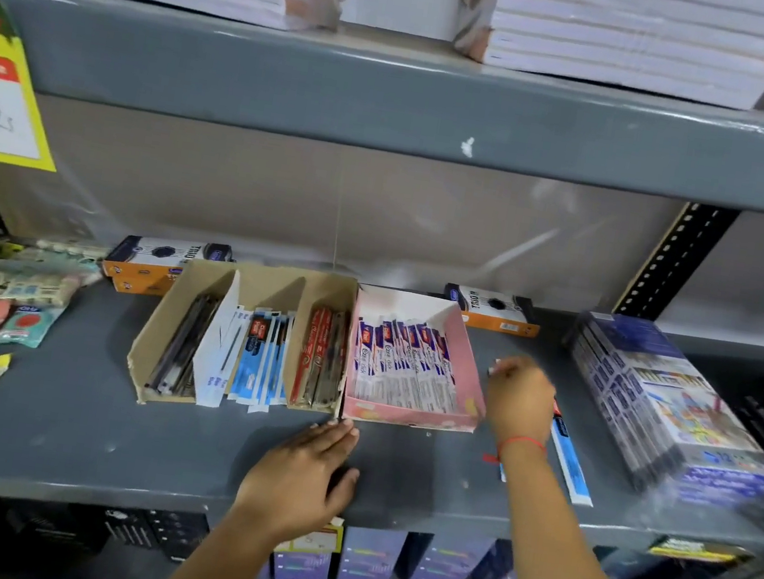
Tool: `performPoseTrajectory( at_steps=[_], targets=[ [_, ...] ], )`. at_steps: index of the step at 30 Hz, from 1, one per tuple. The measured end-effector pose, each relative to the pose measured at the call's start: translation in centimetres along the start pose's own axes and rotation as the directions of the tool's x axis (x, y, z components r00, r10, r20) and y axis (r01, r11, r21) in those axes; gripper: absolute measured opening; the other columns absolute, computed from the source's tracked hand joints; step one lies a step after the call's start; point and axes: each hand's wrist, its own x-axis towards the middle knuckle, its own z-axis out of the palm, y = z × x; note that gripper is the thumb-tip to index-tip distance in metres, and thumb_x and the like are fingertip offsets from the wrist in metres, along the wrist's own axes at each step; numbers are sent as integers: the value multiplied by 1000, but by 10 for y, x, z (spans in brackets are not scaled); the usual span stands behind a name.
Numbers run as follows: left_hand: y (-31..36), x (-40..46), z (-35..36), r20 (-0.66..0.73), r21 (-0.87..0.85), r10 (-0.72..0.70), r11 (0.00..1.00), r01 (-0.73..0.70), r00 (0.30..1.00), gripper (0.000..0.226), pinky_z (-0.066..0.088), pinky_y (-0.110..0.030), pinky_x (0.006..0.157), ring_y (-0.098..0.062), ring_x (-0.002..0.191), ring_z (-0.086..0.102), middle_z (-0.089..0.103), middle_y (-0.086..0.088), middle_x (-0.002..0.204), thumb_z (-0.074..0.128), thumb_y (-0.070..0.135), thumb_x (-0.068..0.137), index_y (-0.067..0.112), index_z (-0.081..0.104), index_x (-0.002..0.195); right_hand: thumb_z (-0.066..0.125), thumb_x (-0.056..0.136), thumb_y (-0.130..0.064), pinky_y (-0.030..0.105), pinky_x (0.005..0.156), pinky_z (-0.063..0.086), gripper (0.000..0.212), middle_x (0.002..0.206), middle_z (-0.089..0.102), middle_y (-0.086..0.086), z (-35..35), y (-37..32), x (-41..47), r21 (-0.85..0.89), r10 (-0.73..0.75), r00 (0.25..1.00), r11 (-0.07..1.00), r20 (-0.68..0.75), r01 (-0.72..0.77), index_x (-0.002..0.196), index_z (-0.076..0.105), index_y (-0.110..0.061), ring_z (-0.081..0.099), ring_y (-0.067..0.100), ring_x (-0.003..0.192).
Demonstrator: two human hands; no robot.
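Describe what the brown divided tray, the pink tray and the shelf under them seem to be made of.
Brown divided tray: matt cardboard, raw frayed edges. Pink tray: thin printed card, white inside, folded walls. Shelf: probably painted metal, smooth grey with a slight sheen and scuffs.

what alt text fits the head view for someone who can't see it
A person's right hand grips loose pen packets on a grey shelf beside a pink box of pens, while the left hand lies flat, fingertips at the front of a cardboard tray.

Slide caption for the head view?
Left hand rests flat on the grey metal shelf before the pink cardboard box of pen packets; right hand reaches beside it.
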Motion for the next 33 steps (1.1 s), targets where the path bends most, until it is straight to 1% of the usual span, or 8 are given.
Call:
performPoseTrajectory(
  at_steps=[3,6,11,18,22,26,31,33],
  targets=[
    [0,0,2,-3,-5,-10,1000,10,1000,51,17,-22,105,-12,135,29,38,5,145,39,43,91,22,39,137,54,87,-12,40,89,49,27,115,64,28,-12,32,-4,-224,112,987,971,118,-83,107,59,4,60,41,109],
    [0,1,3,-1,-19,-21,1000,21,1000,50,17,-26,106,-14,134,31,40,3,144,42,41,91,20,42,136,57,87,-18,40,89,50,30,120,63,22,-14,50,-10,-288,188,959,950,213,-123,112,59,-2,60,38,111],
    [-2,0,4,27,-13,-25,1000,25,999,51,11,-22,106,-10,137,22,32,6,148,37,43,93,23,34,140,53,87,-10,37,87,50,27,118,65,22,-14,54,-4,-245,225,940,956,256,-162,110,63,0,62,36,108],
    [-2,1,4,45,3,-38,999,38,998,51,10,-21,107,-9,138,18,28,8,150,34,45,94,25,30,141,44,88,-6,39,91,49,31,119,63,26,-10,52,-2,-239,232,948,954,218,-179,110,62,4,60,39,110],
    [-2,2,3,44,4,-46,999,46,998,51,11,-21,107,-9,138,18,28,8,150,34,45,94,25,30,141,45,88,-6,41,92,49,32,119,63,27,-5,51,0,-220,241,947,956,214,-194,114,60,6,60,40,110],
    [-2,1,3,64,13,-42,999,42,997,53,9,-19,107,-6,138,14,23,11,151,31,48,94,28,25,142,49,87,-5,35,90,48,31,119,64,24,-8,51,6,-197,268,929,955,257,-221,113,62,6,61,37,109],
    [1,1,0,47,-31,-46,998,47,998,51,23,-25,108,-9,138,20,29,9,149,38,45,93,26,32,140,58,85,-12,32,90,48,33,119,65,23,-17,53,10,-122,325,906,945,272,-302,113,64,6,62,35,108],
    [2,1,-1,31,-27,-39,999,39,999,50,29,-29,106,-12,136,26,34,8,146,41,43,92,24,38,138,60,85,-12,33,84,48,32,111,66,24,-21,52,10,-12,329,898,940,293,-341,110,65,9,62,32,97]
  ],
)
